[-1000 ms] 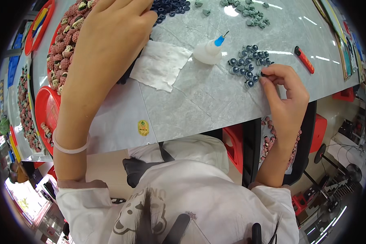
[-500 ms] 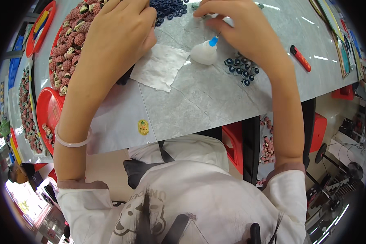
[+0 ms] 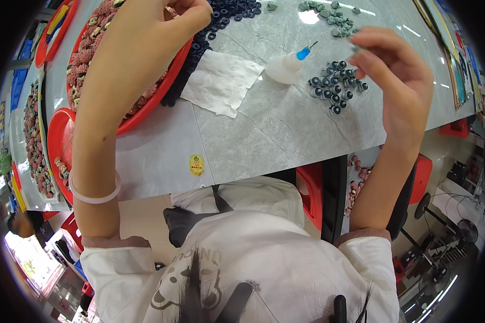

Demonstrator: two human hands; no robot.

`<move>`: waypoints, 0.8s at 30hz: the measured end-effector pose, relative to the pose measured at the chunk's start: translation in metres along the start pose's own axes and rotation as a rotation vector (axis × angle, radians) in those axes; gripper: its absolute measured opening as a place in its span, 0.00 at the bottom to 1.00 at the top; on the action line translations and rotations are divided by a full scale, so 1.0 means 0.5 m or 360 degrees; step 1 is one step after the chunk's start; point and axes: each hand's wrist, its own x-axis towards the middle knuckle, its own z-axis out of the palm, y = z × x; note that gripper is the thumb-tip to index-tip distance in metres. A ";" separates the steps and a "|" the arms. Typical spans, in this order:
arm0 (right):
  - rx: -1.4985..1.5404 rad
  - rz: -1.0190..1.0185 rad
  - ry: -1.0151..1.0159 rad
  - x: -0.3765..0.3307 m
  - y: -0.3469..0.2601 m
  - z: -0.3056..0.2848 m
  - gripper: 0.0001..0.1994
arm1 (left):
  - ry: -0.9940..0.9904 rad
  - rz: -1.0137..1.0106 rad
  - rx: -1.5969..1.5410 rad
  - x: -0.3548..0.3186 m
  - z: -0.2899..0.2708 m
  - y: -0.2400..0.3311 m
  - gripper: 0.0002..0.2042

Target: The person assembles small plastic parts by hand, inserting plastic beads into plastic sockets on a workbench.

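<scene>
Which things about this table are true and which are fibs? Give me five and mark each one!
1. The white cloth lies left of the bottle. True.
2. The bottle has a yellow tip. False: the tip is blue.
3. The right hand is near the dark-topped pieces. True.
4. A bracelet circles the right arm. False: the pale bracelet is on the left arm.
5. The left arm crosses the red tray of pink pieces. True.
</scene>
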 end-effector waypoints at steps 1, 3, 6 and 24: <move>0.0040 0.0007 0.0050 -0.008 -0.001 -0.004 0.08 | -0.0007 0.0034 -0.0189 -0.004 -0.002 -0.003 0.09; 0.0057 0.0035 0.0115 -0.023 -0.002 -0.003 0.08 | -0.0088 0.0066 -0.0252 -0.002 0.000 -0.008 0.09; 0.0101 0.0058 0.0210 -0.040 -0.007 -0.001 0.08 | -0.0158 0.0114 -0.0440 -0.004 0.009 -0.008 0.10; 0.0205 0.0076 0.0345 -0.064 -0.004 0.001 0.08 | 0.0104 0.0040 -0.0111 0.020 0.008 0.049 0.05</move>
